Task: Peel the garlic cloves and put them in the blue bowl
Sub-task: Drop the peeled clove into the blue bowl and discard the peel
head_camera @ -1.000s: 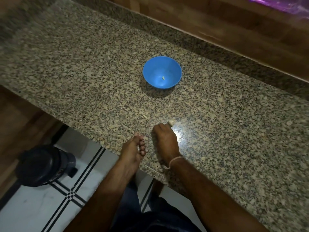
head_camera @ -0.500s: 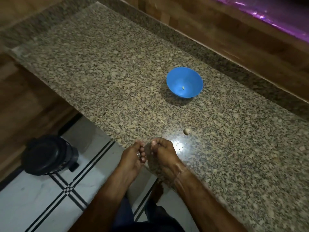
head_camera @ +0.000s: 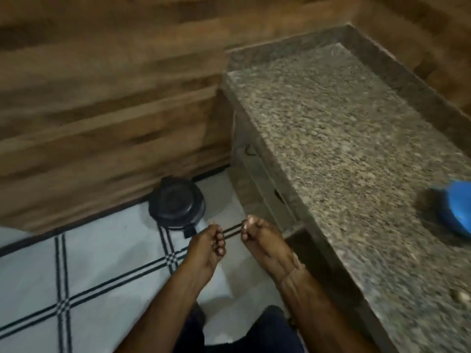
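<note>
While the left hand (head_camera: 206,247) and right hand (head_camera: 266,242) hang over the floor (head_camera: 102,250) at lower centre, fingers curled on contents that cannot be told, the blue bowl (head_camera: 453,215) and a blurred speck, probably a garlic clove (head_camera: 459,296), lie on the surface (head_camera: 331,149) at far right, nearer the right hand.

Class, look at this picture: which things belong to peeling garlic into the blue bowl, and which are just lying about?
For the job: blue bowl, cut off at the right edge; garlic clove, blurred, on the counter; left hand and right hand, both out over the floor.
Lying about: black container on the tiled floor; wooden wall.
</note>
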Available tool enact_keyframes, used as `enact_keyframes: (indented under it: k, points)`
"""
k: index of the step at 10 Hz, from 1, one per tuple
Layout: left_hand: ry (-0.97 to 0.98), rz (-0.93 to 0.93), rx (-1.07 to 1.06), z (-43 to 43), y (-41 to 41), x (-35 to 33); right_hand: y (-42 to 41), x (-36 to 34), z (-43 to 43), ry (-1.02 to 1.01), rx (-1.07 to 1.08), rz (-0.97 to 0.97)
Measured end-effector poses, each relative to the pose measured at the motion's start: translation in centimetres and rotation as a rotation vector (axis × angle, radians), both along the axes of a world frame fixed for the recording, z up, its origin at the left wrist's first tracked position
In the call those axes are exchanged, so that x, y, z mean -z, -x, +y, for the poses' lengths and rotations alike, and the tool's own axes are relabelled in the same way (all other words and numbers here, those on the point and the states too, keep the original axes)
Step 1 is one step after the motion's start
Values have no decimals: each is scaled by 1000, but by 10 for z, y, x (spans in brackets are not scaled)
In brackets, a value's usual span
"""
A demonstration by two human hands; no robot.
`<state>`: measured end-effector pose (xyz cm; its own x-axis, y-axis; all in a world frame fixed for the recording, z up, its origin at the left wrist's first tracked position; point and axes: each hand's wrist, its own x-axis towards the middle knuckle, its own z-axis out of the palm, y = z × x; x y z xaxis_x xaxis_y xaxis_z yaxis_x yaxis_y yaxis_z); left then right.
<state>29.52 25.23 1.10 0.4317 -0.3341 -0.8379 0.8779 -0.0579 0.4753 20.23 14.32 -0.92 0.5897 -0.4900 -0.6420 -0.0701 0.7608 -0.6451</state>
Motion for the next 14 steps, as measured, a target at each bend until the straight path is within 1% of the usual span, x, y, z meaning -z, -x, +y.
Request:
enact_keyframes:
  k: [2,3,4,5,6,7,8,9,10,11,12,13,14]
  points:
    - [-62,-2,-130,69,-107,5,-98,15,46,-119,-82,9]
    - [-95,27,-188,86,-146,20,-136,26,45,-176,-112,-3]
    - [-116,40,-213,93,-177,38,-178,39,40,-226,-143,32]
    - [-179,96,-243,92,-212,63,-221,59,36,-273,-176,55]
    - [-204,170,-253,86,-243,99,-256,89,30,-325,-189,139]
    - [-208,252,-298,79,-266,151,-282,138,25,-362,-173,223]
    - [-210,344,-387,70,-282,219,-303,200,21,-397,-182,244]
    - [-227,419,-394,56,-296,281,-325,271,19,-377,-167,312]
    - [-206,371,-382,32,-323,335,-346,356,13,-340,-160,461]
    - [-111,302,-359,13,-343,412,-372,411,5,-319,-212,509]
    - [-2,578,-520,11,-353,465,-388,435,0,-295,-169,568]
    - [-237,490,-420,-9,-359,453,-394,439,8,-288,-194,554]
    - [55,825,-756,-28,-358,426,-398,418,36,-168,-364,438]
